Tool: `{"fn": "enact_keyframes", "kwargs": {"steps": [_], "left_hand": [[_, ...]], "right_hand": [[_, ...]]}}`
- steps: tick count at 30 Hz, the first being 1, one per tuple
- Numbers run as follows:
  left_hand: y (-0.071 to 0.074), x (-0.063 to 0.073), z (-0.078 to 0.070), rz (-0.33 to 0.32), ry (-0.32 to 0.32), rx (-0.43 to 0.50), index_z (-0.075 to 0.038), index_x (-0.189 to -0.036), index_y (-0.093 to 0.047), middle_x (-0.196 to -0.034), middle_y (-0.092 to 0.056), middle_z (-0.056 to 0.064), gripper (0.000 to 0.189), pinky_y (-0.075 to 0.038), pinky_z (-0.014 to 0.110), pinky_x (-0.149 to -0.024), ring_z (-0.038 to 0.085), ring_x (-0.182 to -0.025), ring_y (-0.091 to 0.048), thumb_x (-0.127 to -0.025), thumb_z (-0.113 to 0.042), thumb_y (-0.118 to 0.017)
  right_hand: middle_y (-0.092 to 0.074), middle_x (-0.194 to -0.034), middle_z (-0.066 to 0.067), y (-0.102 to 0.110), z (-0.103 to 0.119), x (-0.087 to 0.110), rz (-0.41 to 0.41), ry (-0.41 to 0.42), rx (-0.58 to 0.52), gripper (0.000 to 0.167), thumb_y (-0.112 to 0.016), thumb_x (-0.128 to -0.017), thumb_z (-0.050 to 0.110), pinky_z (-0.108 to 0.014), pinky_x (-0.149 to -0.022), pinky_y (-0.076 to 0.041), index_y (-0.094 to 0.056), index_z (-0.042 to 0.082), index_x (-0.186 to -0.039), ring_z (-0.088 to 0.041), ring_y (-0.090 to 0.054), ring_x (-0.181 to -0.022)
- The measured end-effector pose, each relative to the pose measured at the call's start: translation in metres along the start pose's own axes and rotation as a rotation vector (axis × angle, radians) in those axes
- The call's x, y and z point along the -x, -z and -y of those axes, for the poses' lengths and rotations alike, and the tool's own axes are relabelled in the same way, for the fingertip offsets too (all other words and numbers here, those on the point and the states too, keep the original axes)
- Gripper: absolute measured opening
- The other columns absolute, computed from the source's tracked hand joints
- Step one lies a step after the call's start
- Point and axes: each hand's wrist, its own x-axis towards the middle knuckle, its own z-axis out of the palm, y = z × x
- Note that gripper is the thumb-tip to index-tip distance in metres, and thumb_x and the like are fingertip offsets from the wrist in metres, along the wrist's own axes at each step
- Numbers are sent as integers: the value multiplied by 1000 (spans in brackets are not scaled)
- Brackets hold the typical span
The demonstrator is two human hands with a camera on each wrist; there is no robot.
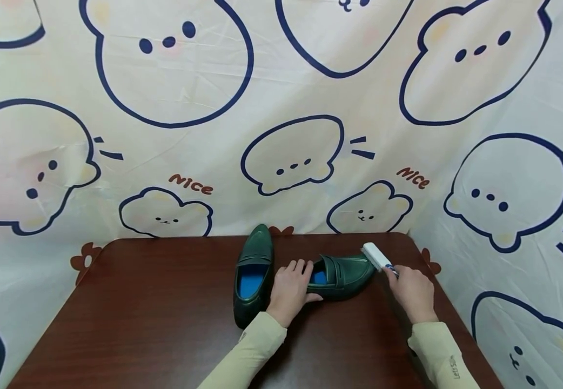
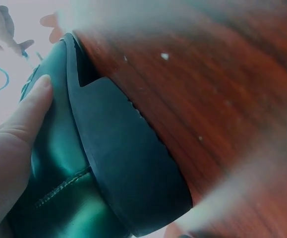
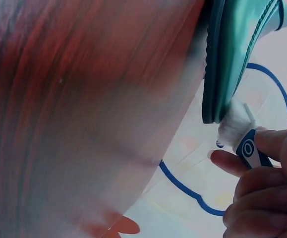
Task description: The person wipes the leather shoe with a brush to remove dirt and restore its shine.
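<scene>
Two dark green loafers with blue insoles are on the brown table. One loafer [image 1: 352, 278] lies crosswise, its toe to the right, and my left hand [image 1: 288, 289] grips it at the heel. In the left wrist view, the thumb lies along the shoe's side above the dark heel block [image 2: 133, 148]. My right hand [image 1: 413, 294] holds a small white-bristled brush [image 1: 377, 256] by its blue-and-white handle. Its bristles [image 3: 234, 123] are right at the loafer's toe. To the left, the other loafer [image 1: 256, 251] stands toe away from me, beside my left hand.
The brown table [image 1: 165, 313] ends at a back edge just beyond the shoes. Behind and at both sides hangs a pale cloth [image 1: 291, 92] printed with blue-outlined cartoon animals. The right table edge runs close by my right forearm.
</scene>
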Motion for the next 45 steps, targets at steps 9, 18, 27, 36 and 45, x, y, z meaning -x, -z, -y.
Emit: {"fn": "enact_keyframes", "kwargs": {"steps": [9,18,27,36,45], "left_hand": [[10,9,-2,117,60,19,-20,-144,-59,-128,-67,4,86,-59,35,-89,24,-112,-65,-81,-77,-71],[19,5,2,219,133,100,-18,-132,-62,-117,-70,4,81,-59,36,-68,23,-86,-68,-72,-69,-85],[14,5,0,66,46,108,-17,-126,-65,-115,-72,-1,65,-61,34,-73,19,-88,-70,-77,-50,-90],[6,10,-3,-145,-20,-60,-16,-112,-62,-104,-69,0,50,-60,30,-85,20,-93,-72,-78,-37,-92],[2,3,-7,-175,-20,-62,-19,-110,-64,-108,-71,-1,40,-58,33,-95,23,-107,-73,-83,-32,-89]], "right_hand": [[-70,-74,-16,-5,-1,10,39,-22,21,39,-64,-103,32,-39,-47,-45,-72,-4,-114,-23,-55,-54],[-65,-68,-11,-7,4,17,57,-14,-8,36,-63,-103,31,-38,-48,-43,-71,-4,-109,-21,-53,-54],[-49,-62,-3,-11,37,10,186,0,-206,32,-58,-107,31,-32,-54,-37,-71,1,-104,-18,-46,-56],[-67,-74,-12,-6,64,10,162,42,-248,43,-60,-106,28,-32,-54,-44,-67,-6,-130,-17,-51,-55],[-59,-60,-10,3,38,17,-10,68,-15,33,-64,-103,28,-37,-43,-38,-72,-4,-97,-21,-50,-47]]}}
